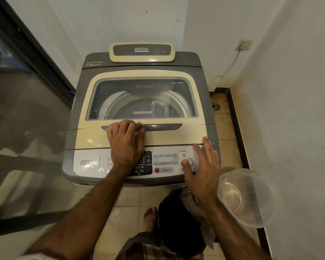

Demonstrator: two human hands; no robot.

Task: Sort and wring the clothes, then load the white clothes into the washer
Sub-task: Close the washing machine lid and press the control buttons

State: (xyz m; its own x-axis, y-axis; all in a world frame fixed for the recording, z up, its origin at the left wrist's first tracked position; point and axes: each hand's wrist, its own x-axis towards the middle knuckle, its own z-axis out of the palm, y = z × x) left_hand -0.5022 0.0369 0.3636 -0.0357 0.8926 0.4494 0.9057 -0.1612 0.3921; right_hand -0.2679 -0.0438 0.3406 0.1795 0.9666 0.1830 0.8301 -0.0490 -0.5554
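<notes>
- Washer (77, 102): boxy grey plastic body; cream lid (176, 136) with glass window lies flat, closed.
- Clothes (176, 212): dark crumpled heap on the tiled floor before the washer.
- Basin (266, 194): round, clear plastic, beside the heap.
- Left hand (127, 141): fingers curled over the grey handle (158, 127) of the lid.
- Right hand (203, 166): fingers straight, spread over the control panel (86, 162).

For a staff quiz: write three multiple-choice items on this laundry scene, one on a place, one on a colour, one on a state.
1. The clear bowl sits: A on a shelf; B on the floor, right of the washer; C in a sink.
2. The lid frame is: A cream; B red; C blue.
3. The lid is: A closed; B propped open; C removed.
Answers: B, it rests on the floor; A, cream surrounds the glass; A, it lies flat, the left hand gripping its handle.
</notes>
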